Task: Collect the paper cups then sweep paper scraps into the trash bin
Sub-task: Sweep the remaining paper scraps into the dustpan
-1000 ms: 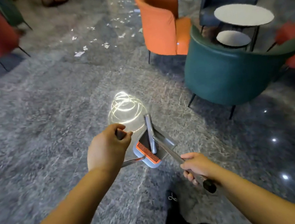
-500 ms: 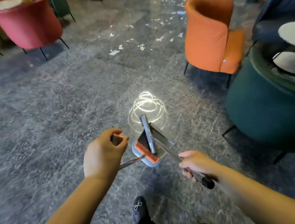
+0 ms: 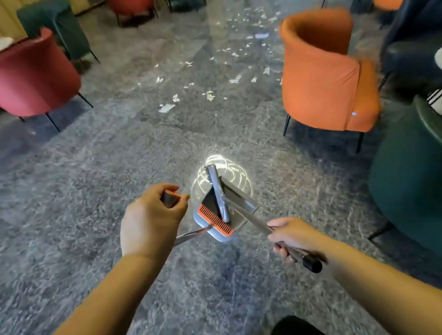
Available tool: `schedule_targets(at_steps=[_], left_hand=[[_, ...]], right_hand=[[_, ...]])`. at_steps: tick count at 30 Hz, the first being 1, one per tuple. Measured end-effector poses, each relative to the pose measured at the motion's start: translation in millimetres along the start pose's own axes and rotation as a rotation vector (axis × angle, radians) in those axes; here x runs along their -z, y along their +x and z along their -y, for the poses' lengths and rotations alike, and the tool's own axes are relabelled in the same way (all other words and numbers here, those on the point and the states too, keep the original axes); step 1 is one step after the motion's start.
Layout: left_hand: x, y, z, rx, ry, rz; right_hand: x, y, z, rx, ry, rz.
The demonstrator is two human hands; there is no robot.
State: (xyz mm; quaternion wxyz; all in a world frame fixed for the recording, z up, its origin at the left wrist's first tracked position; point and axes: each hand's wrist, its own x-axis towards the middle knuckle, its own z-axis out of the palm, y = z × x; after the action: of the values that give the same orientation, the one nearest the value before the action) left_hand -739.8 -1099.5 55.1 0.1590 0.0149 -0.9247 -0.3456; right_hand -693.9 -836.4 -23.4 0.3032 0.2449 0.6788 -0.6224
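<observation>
While both tools hang low in front of the body, the left hand (image 3: 149,225) curls tightly round the grey, orange-tipped grip of a thin metal handle that runs down to the grey plastic dustpan with an orange comb edge (image 3: 216,221). The right hand (image 3: 291,237) wraps its fingers round the silver metal broom pole (image 3: 250,216), just above its black end cap, and the pole slants forward so that the grey broom head (image 3: 218,192) lies over the pan's mouth. Held this way, broom nested into dustpan, the pair looks arranged for carrying rather than sweeping: neither tool appears to press on the grey marbled stone floor (image 3: 54,214), and a bright ceiling light reflects off the floor just beyond them.

The scattered white paper scraps (image 3: 209,95) lie well ahead, on the open floor between the pink fabric tub chair (image 3: 25,76) on the left and the orange fabric tub chair (image 3: 319,73) on the right, trailing farther back towards the far seats. No paper cups and no trash bin are visible. My reading is that the sweeping step is about to begin, with the walk to the nearest scraps not yet finished.
</observation>
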Motion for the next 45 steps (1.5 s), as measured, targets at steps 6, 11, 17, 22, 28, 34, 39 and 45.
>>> schedule_targets(at_steps=[6,11,17,22,28,34,39,45], left_hand=[[-39.7,122.6,4.5,-0.008,-0.037,-0.012],[-85.2,226.8,4.6,0.006,-0.021,-0.015],[-125.2,342.2,-6.3,0.089,-0.024,-0.04],[-142.7,433.8,-6.9,0.119,-0.023,-0.051],[-168.1,556.7,3.3,0.11,-0.054,-0.062],[-190.3,700.9,14.5,0.095,-0.049,-0.071],[-211.7,795.9,10.3,0.049,-0.046,-0.053],[-238.0,885.8,9.9,0.062,-0.08,-0.037]], right_hand=[[23.6,93.1,84.4,0.025,0.019,-0.02],[51.8,184.6,161.9,0.028,0.017,-0.019],[86.1,273.1,274.0,0.023,-0.025,0.023],[109.0,330.9,367.7,0.006,-0.106,0.062],[126.2,407.4,478.2,-0.025,-0.14,0.094],[138.9,498.9,596.0,-0.089,-0.148,0.087],[149.7,554.0,661.6,-0.067,-0.086,0.054],[165.5,614.1,729.3,-0.033,-0.063,0.037]])
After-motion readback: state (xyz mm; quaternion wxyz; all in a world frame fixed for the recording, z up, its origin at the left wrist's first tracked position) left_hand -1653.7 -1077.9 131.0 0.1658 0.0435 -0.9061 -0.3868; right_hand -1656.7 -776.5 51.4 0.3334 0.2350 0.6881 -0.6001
